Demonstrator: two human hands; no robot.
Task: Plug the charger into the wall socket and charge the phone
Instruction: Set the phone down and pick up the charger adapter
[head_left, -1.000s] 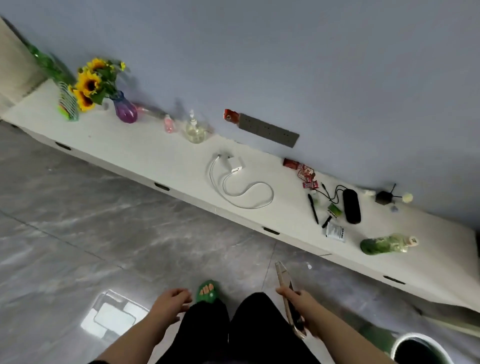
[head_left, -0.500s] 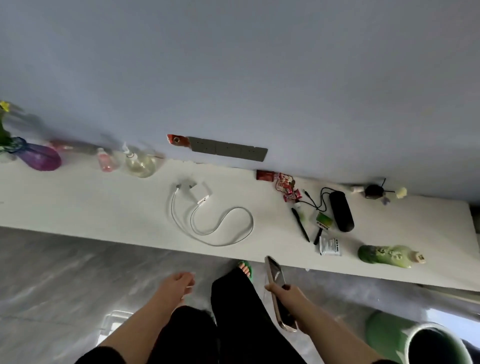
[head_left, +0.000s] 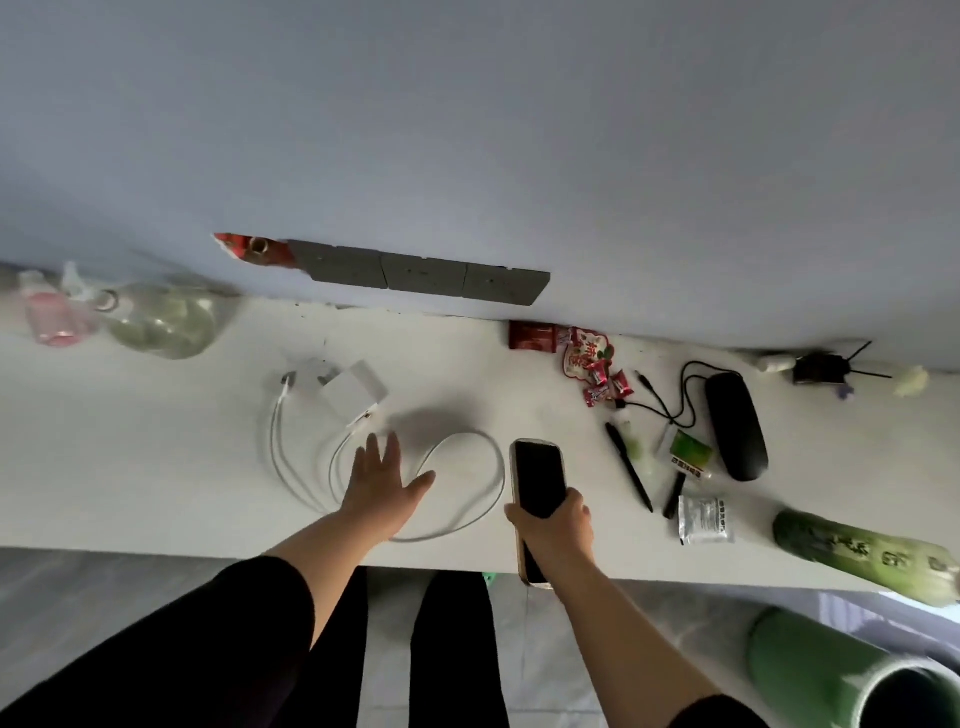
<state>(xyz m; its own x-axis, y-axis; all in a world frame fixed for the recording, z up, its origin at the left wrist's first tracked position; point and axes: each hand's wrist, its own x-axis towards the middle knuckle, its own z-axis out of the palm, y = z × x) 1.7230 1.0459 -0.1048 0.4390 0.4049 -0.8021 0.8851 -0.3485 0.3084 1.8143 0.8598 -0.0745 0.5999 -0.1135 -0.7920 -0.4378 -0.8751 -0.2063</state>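
A white charger block (head_left: 354, 391) lies on the white shelf (head_left: 130, 467) with its white cable (head_left: 467, 514) coiled in loops in front of it. My left hand (head_left: 382, 486) is open, fingers spread, hovering over the cable loops just short of the block. My right hand (head_left: 553, 530) grips a black-screened phone (head_left: 537, 475) upright above the shelf's front edge, to the right of the cable. A grey row of wall sockets (head_left: 421, 273) sits on the blue wall just above the shelf, behind the charger.
Left of the charger stand a round glass bottle (head_left: 166, 325) and a pink bottle (head_left: 49, 317). To the right lie red candy wrappers (head_left: 587, 358), pens (head_left: 628, 467), a black case (head_left: 735, 426), a sachet (head_left: 704, 519) and a green bottle (head_left: 862, 556). A green bin (head_left: 852, 675) stands below.
I have stepped up to the shelf. My left hand rose from my side out over the cable. My right hand brought the phone up over the shelf's front edge.
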